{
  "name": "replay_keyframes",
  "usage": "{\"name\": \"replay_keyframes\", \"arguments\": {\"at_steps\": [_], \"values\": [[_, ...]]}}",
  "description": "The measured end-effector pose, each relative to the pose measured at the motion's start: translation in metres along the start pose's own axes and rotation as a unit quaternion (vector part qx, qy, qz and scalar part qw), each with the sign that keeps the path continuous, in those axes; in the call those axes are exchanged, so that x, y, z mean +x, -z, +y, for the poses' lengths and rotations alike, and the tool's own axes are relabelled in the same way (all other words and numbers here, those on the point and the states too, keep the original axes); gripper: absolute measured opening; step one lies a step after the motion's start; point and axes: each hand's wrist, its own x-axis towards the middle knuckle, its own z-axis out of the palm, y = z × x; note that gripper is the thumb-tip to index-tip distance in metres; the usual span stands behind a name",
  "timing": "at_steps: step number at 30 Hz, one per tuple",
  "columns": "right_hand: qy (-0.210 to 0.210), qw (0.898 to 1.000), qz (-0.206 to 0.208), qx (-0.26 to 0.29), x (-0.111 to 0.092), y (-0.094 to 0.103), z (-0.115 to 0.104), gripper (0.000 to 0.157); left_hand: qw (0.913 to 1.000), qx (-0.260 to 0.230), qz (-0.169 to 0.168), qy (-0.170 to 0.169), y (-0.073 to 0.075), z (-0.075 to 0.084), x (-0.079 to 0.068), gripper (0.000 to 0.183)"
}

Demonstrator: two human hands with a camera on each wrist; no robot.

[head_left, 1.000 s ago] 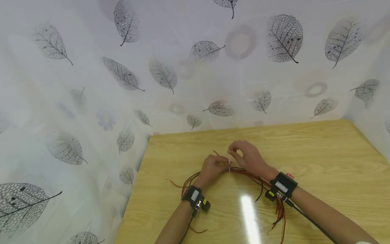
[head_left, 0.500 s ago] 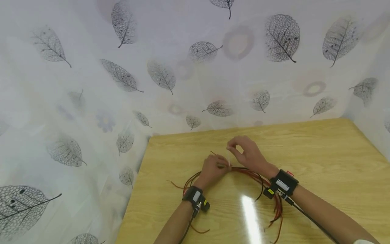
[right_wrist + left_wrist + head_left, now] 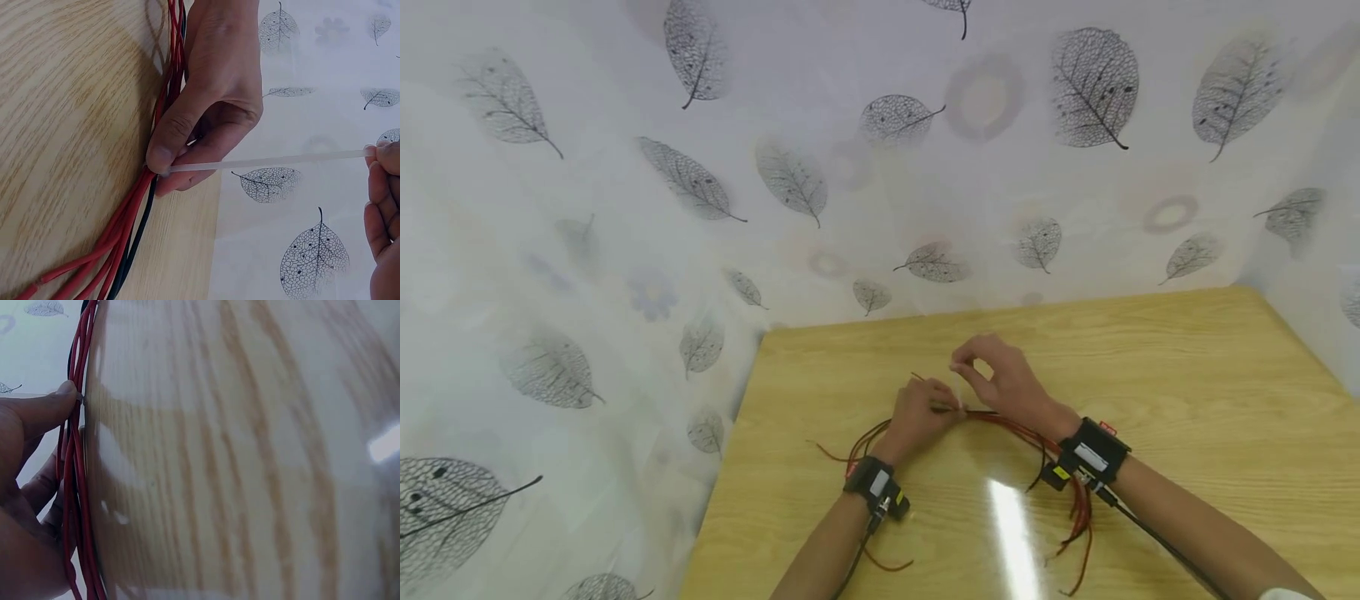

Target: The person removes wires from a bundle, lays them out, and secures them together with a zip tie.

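Observation:
A bundle of red and black wires (image 3: 1018, 431) arcs across the table under both hands. My left hand (image 3: 921, 419) pinches the bundle near its middle, thumb on one side and fingers behind it. A white cable tie (image 3: 269, 163) circles the wires right at the left thumb tip, its tail pulled out straight. The far end of that tail is pinched between thumb and forefinger of my right hand (image 3: 1006, 380), raised above the bundle. In the left wrist view the red wires (image 3: 78, 487) run past the left thumb; the tie's head shows as a small pale piece there.
The wood-grain table (image 3: 1187, 400) backs onto a white curtain (image 3: 850, 192) printed with leaves. Loose wire ends splay out on both sides of the bundle. Each wrist wears a black camera band with a cable along the forearm.
My right hand has risen and drawn slightly away from the bundle, stretching the cable tie's tail. The left hand keeps its pinch on the wires.

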Motion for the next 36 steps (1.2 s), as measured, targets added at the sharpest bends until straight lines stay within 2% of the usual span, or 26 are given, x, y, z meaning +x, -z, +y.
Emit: {"name": "replay_keyframes", "arguments": {"at_steps": [5, 12, 16, 19, 23, 27, 30, 33, 36], "values": [[-0.008, 1.0, 0.002, 0.001, 0.0, 0.002, -0.004, 0.014, 0.9999, -0.001, 0.009, -0.008, -0.001, 0.001, 0.0, 0.011], [-0.005, 1.0, 0.0, 0.003, -0.004, -0.001, -0.003, 0.016, 0.9997, 0.022, 0.0, -0.01, -0.003, 0.001, -0.002, 0.009], [-0.035, 0.999, -0.001, 0.004, -0.002, -0.002, -0.002, 0.011, 0.9993, 0.035, 0.004, -0.009, -0.003, -0.001, -0.001, 0.01], [-0.056, 0.998, -0.019, 0.001, 0.0, -0.001, -0.003, 0.007, 0.9989, 0.046, 0.001, -0.007, -0.003, 0.001, 0.001, 0.012], [-0.054, 0.998, -0.044, 0.002, -0.001, 0.002, -0.005, 0.008, 0.9983, 0.054, -0.016, -0.017, 0.002, 0.004, 0.001, 0.008], [-0.057, 0.997, -0.05, 0.007, -0.007, 0.014, -0.003, 0.016, 0.999, 0.037, -0.025, -0.009, 0.015, 0.006, -0.004, 0.018], [-0.072, 0.996, -0.052, 0.004, -0.012, 0.028, 0.004, 0.019, 0.9994, 0.021, -0.017, 0.021, 0.032, 0.004, -0.01, 0.027], [-0.082, 0.995, -0.052, -0.033, -0.017, 0.043, 0.015, 0.025, 0.9984, 0.036, 0.021, 0.038, 0.053, -0.006, -0.014, 0.032], [-0.065, 0.991, -0.047, -0.108, -0.021, 0.057, 0.028, 0.034, 0.9918, 0.096, 0.079, 0.029, 0.074, -0.02, -0.017, 0.035]]}}
